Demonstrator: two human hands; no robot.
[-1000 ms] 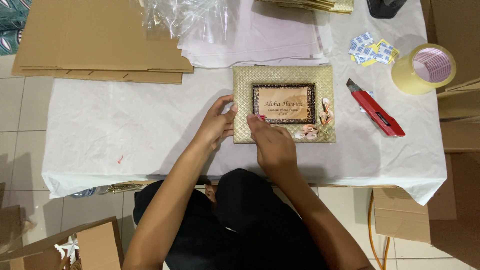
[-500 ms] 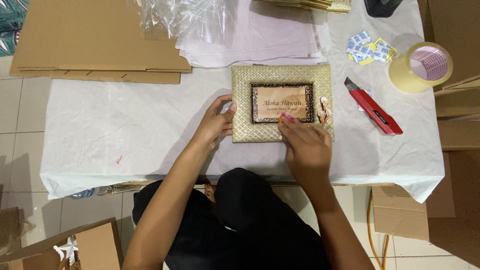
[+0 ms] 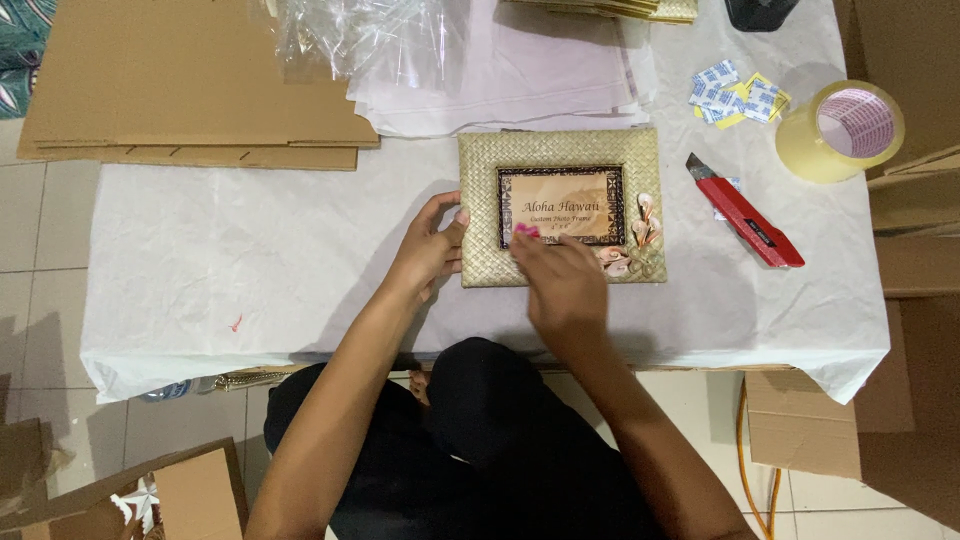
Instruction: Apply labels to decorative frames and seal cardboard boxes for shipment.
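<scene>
A woven straw photo frame with a dark inner border and small shells at its lower right lies flat on the white-covered table. My left hand grips the frame's left edge, thumb on top. My right hand rests over the frame's lower middle, fingertips with pink nails touching the printed tan insert; it holds nothing that I can see.
A red utility knife lies right of the frame. A roll of clear tape and small blue-and-white packets sit at the far right. Flat cardboard sheets, clear plastic film and white paper lie behind.
My right hand has slid left along the frame's lower part, from near the shells back toward the middle. The left hand stays on the left edge and the frame has barely moved.
</scene>
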